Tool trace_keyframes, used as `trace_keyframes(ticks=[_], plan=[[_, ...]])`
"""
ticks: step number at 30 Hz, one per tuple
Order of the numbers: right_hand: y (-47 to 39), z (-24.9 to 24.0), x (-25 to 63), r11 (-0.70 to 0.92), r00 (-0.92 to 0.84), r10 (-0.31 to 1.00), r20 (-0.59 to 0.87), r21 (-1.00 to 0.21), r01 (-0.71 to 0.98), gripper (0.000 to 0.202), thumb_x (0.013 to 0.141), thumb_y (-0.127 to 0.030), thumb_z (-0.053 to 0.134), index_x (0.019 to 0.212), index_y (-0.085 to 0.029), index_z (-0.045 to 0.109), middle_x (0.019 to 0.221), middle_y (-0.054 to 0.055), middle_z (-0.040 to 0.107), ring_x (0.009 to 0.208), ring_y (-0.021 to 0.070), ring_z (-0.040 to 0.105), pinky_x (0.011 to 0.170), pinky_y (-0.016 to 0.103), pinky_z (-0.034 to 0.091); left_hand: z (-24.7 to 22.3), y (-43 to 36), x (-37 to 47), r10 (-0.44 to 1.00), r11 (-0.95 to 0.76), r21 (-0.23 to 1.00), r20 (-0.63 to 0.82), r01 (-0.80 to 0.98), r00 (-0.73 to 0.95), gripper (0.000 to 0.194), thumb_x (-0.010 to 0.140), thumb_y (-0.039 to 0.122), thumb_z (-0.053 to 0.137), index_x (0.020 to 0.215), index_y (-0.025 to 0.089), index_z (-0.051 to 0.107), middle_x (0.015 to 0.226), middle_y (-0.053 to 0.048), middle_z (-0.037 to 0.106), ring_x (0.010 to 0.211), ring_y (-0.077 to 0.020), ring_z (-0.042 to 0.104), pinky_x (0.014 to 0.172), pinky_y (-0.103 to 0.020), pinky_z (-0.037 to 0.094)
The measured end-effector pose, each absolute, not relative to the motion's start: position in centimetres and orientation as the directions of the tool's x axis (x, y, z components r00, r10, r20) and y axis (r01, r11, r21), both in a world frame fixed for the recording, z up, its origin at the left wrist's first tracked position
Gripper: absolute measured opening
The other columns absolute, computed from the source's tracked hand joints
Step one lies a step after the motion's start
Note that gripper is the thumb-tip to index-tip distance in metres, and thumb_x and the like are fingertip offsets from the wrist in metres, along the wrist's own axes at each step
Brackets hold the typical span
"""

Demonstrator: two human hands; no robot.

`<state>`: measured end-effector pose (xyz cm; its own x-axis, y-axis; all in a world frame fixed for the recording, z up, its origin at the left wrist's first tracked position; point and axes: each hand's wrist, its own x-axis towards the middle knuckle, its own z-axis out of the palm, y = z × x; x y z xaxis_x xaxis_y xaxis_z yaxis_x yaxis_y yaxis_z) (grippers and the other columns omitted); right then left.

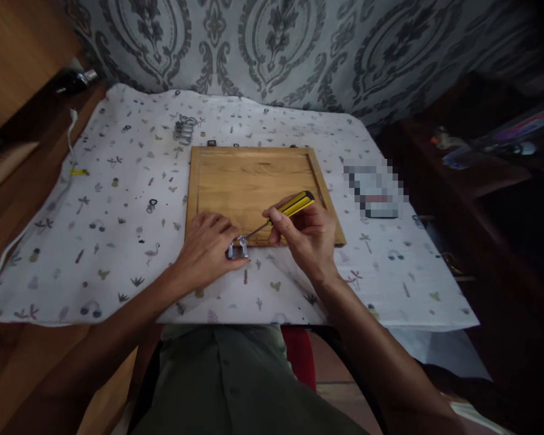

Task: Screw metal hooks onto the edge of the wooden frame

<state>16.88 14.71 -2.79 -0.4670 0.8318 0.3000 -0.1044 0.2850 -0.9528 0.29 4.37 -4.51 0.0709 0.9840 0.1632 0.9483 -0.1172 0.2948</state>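
Observation:
A framed wooden panel (254,187) lies flat on the cloth-covered table. At its near edge sits a shiny metal latch-like fitting (238,249). My left hand (211,244) rests over the panel's near left part, fingers on the wood, with the thumb closed against the fitting. In my right hand (310,232) is a yellow and black screwdriver (294,206), held by its handle between thumb and fingers. Its thin shaft slants down to the left, and the tip meets the fitting. Whether a screw is under the tip is too small to tell.
Several metal pieces (184,129) lie in a cluster at the back left of the patterned tablecloth (118,241). A blurred-out flat object (375,188) lies right of the panel. A white cable (31,220) runs along the left edge. Patterned wall covering (281,48) stands behind the table.

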Motion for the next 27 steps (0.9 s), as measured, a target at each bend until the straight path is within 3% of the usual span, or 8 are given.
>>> trace_keyframes(ticks=[9, 15, 20, 27], plan=[[14.8, -3.2, 17.0, 0.315, -0.48, 0.815, 0.324, -0.944, -0.103, 0.034, 0.084, -0.054, 0.079, 0.08, -0.024, 0.062, 0.064, -0.004, 0.059, 0.042, 0.0097, 0.055, 0.038, 0.024, 0.048, -4.3, 4.4, 0.4, 0.989, -0.097, 0.31, 0.133, 0.946, 0.058, 0.032, 0.082, 0.046, 0.079, 0.098, 0.019, 0.07, 0.102, -0.008, 0.07, 0.107, -0.0328, 0.059, 0.098, -0.051, 0.043], [14.6, -3.7, 16.9, 0.308, -0.46, 0.83, 0.315, -0.947, -0.092, 0.039, 0.083, -0.056, 0.079, 0.081, -0.023, 0.059, 0.064, -0.006, 0.058, 0.043, 0.009, 0.056, 0.039, 0.023, 0.048, -4.2, 4.4, 0.4, 0.991, -0.089, 0.328, 0.122, 0.94, 0.051, 0.037, 0.082, 0.045, 0.081, 0.105, 0.018, 0.071, 0.102, -0.009, 0.069, 0.109, -0.034, 0.059, 0.098, -0.052, 0.043], [14.3, -3.4, 16.7, 0.329, -0.502, 0.801, 0.326, -0.94, -0.085, 0.036, 0.086, -0.052, 0.078, 0.081, -0.022, 0.058, 0.065, -0.006, 0.058, 0.045, 0.0073, 0.055, 0.042, 0.021, 0.046, -4.1, 4.4, 0.5, 0.991, -0.096, 0.294, 0.121, 0.951, 0.062, 0.036, 0.08, 0.048, 0.082, 0.097, 0.017, 0.071, 0.102, -0.009, 0.07, 0.107, -0.0332, 0.06, 0.097, -0.051, 0.044], [14.2, -2.5, 16.2, 0.422, -0.581, 0.749, 0.319, -0.905, 0.048, 0.035, 0.089, -0.048, 0.076, 0.078, -0.023, 0.055, 0.063, -0.006, 0.052, 0.05, 0.0088, 0.052, 0.044, 0.022, 0.044, -4.2, 4.4, 0.4, 0.987, -0.11, 0.275, 0.143, 0.955, 0.072, 0.032, 0.083, 0.047, 0.078, 0.095, 0.018, 0.071, 0.103, -0.009, 0.07, 0.108, -0.0333, 0.06, 0.099, -0.052, 0.045]])
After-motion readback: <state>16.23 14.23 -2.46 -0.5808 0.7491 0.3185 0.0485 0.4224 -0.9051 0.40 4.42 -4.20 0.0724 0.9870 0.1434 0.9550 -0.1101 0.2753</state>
